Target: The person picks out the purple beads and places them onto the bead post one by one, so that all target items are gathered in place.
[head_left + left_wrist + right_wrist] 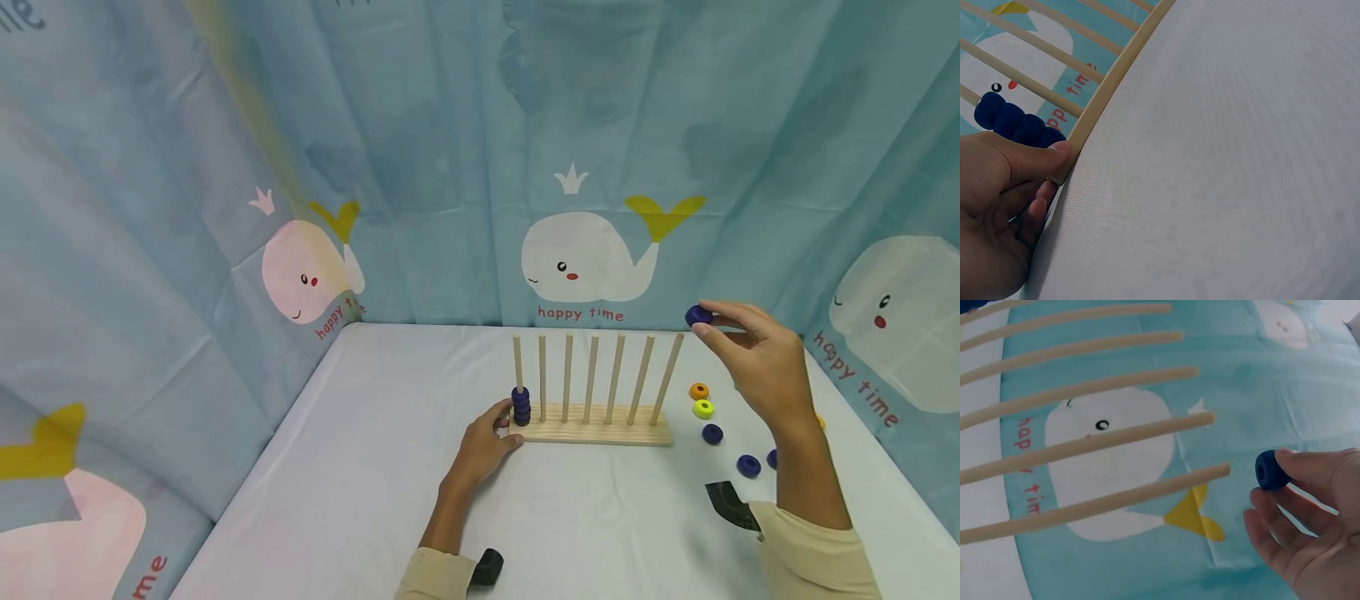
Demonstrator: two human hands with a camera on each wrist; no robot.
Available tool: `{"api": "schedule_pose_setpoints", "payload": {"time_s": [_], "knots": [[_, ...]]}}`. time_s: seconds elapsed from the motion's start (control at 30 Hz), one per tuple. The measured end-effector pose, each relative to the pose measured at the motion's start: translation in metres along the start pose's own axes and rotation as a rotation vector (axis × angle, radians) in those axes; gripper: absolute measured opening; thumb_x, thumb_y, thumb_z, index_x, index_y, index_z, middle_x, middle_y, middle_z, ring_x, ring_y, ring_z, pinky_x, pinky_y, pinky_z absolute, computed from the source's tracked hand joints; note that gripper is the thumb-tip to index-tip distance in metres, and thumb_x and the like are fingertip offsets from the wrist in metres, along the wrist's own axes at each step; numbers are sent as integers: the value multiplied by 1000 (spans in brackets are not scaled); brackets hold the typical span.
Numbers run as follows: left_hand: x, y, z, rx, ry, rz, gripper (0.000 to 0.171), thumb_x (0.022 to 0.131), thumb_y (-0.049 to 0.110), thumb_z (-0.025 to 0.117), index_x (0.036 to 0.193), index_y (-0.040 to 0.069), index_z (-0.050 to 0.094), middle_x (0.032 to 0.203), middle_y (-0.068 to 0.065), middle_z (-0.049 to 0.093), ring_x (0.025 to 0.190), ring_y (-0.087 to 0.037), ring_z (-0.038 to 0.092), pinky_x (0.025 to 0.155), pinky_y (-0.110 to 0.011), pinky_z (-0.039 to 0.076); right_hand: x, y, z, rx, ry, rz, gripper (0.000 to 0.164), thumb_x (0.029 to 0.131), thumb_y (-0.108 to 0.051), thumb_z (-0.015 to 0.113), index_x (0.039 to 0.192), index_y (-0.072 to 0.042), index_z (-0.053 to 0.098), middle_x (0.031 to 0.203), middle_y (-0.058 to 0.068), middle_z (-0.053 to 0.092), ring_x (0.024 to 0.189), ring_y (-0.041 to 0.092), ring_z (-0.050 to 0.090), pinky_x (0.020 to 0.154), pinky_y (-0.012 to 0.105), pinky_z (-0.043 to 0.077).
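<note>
A wooden peg stand (592,432) with several upright pegs is on the white tabletop. Dark blue beads (521,407) are stacked on its leftmost peg. My left hand (480,446) grips the left end of the base, thumb along the front edge, just beside that stack; the left wrist view shows the thumb (1041,161) on the wood. Up past the rightmost peg, my right hand (768,358) pinches one dark blue bead (698,316) between thumb and fingers. In the right wrist view this bead (1270,470) is apart from the nearest peg tip, its hole showing.
Loose beads lie right of the stand: an orange one (699,391), a yellow-green one (703,409) and several dark blue ones (748,466). The right forearm partly hides others. A blue curtain (450,167) with printed whales hangs behind and along the sides of the table (337,500).
</note>
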State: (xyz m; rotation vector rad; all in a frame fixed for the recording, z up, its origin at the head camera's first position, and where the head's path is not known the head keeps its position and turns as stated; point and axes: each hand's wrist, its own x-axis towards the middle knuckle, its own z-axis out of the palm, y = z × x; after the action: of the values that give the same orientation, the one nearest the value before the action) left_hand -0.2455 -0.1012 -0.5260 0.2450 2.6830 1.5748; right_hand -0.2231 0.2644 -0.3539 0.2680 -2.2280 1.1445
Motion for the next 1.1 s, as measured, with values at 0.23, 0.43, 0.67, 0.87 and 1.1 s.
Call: {"api": "schedule_pose_setpoints", "payload": {"time_s": [0.23, 0.43, 0.67, 0.87, 1.1], "knots": [[0, 0, 1, 8, -2, -5, 67, 95, 17, 79, 156, 9, 52, 127, -12, 70, 114, -27, 63, 100, -52, 49, 6, -12, 7, 81, -17, -51, 38, 98, -6, 75, 136, -6, 72, 123, -16, 63, 102, -8, 65, 88, 3, 47], [0, 1, 0, 14, -2, -5, 67, 95, 17, 79, 156, 9, 52, 128, -13, 70, 114, -27, 63, 100, -52, 49, 8, -22, 15, 95, -39, -56, 38, 100, -9, 74, 138, -7, 71, 127, -6, 65, 100, -8, 66, 89, 4, 47], [0, 1, 0, 15, -2, -2, 68, 95, 17, 79, 156, 9, 52, 129, -14, 70, 114, -27, 63, 99, -51, 49, 10, -33, 24, 110, -68, -68, 38, 100, -8, 73, 138, -6, 70, 131, 11, 65, 102, -6, 65, 89, 5, 48], [0, 0, 0, 14, -2, 1, 67, 95, 17, 79, 156, 9, 52, 128, -13, 70, 114, -26, 62, 99, -49, 49, 13, -41, 36, 156, -109, -97, 38, 99, -5, 74, 137, -5, 71, 130, 12, 67, 106, -5, 64, 89, 6, 49], [0, 0, 0, 14, 3, 10, 67, 95, 16, 79, 156, 8, 52, 128, -13, 70, 117, -26, 63, 99, -48, 49, 14, -49, 49, 207, -157, -141, 36, 99, -4, 73, 135, -5, 72, 127, 10, 69, 109, -1, 64, 90, 9, 51]]}}
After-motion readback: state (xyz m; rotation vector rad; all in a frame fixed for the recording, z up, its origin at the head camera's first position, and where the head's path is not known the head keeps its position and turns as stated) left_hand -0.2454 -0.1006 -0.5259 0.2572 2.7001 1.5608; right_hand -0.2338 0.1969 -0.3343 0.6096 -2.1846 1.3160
